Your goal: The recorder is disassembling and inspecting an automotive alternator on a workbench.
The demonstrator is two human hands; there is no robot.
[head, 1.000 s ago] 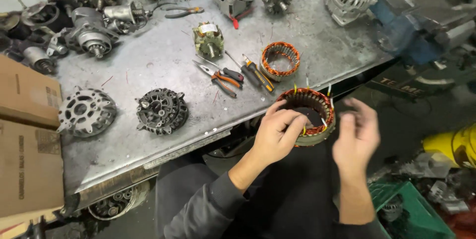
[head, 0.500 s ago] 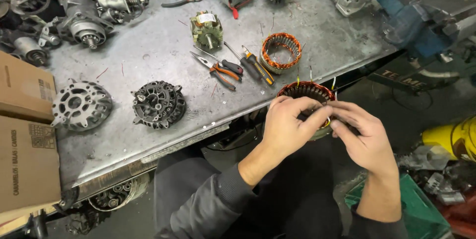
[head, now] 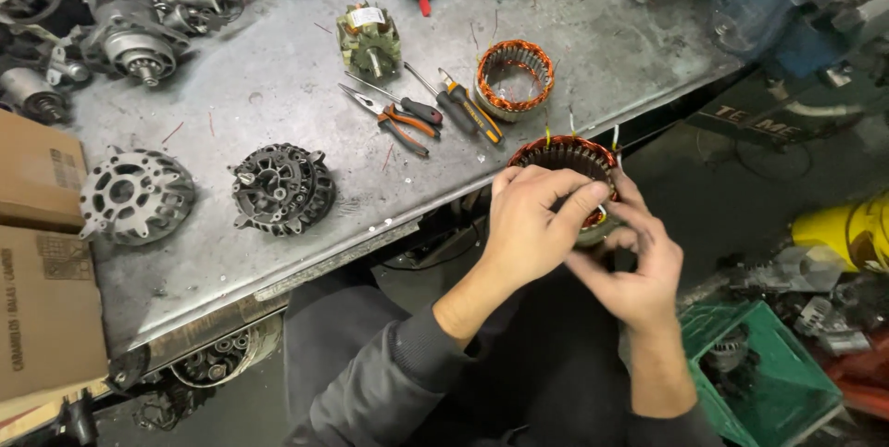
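Both my hands hold a round stator ring with copper windings (head: 563,155) just off the front edge of the metal workbench (head: 278,76). My left hand (head: 537,225) grips its near side, thumb over the rim. My right hand (head: 634,266) pinches the ring's lower right side, where thin wire ends stick up. A second copper-wound stator (head: 515,78) stands on the bench behind it. Pliers with orange handles (head: 389,118), two screwdrivers (head: 468,109) and a rotor (head: 369,39) lie to the left of it.
Two dark and grey alternator housings (head: 282,188) (head: 134,195) lie on the bench's left part, with starter motors (head: 130,35) at the back left. Cardboard boxes (head: 42,252) sit at the far left. A blue vise (head: 787,2) stands back right; a green crate (head: 755,364) is below right.
My right hand has come from beside the stator onto it, and both hands now close around the ring. The view has shifted slightly toward the bench.
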